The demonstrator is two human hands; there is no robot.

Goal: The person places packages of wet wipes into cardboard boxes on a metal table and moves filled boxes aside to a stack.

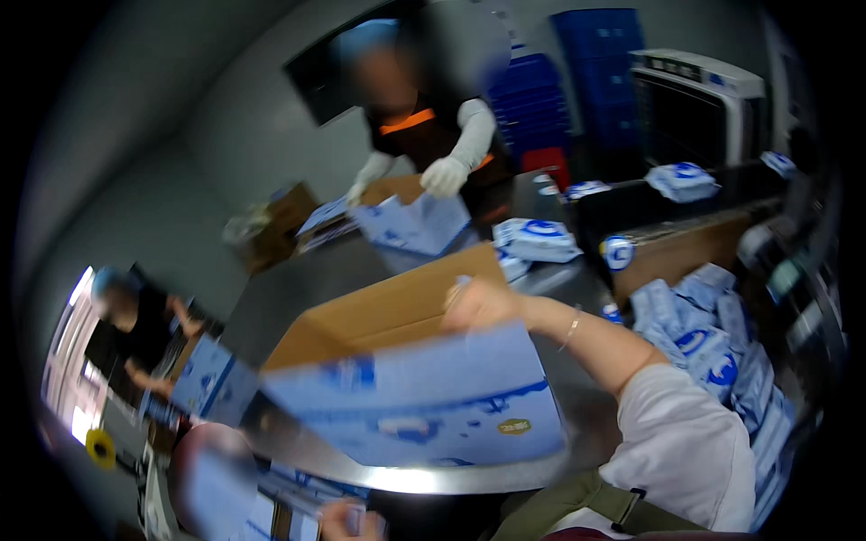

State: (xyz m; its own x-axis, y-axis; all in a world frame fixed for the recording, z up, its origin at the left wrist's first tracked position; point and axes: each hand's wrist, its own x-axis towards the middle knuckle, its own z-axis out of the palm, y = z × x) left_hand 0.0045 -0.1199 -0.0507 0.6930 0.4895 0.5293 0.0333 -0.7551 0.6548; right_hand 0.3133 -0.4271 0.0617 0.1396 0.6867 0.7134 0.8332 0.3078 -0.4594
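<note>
A large open carton, pale blue outside and brown inside, stands tilted on the metal table in front of me. My right hand reaches over its near wall, its fingers closed on the cardboard at the rim. At the bottom edge my left hand is partly cut off and blurred. It is beside a stack of pale blue folded cartons; whether it grips one is not clear. Just beyond the carton lie white-and-blue soft packs on the table.
Across the metal table, a gloved person handles another open carton. At left, a second person holds a carton. A conveyor carries packs at right, above a heap of packs. Blue crates stand behind.
</note>
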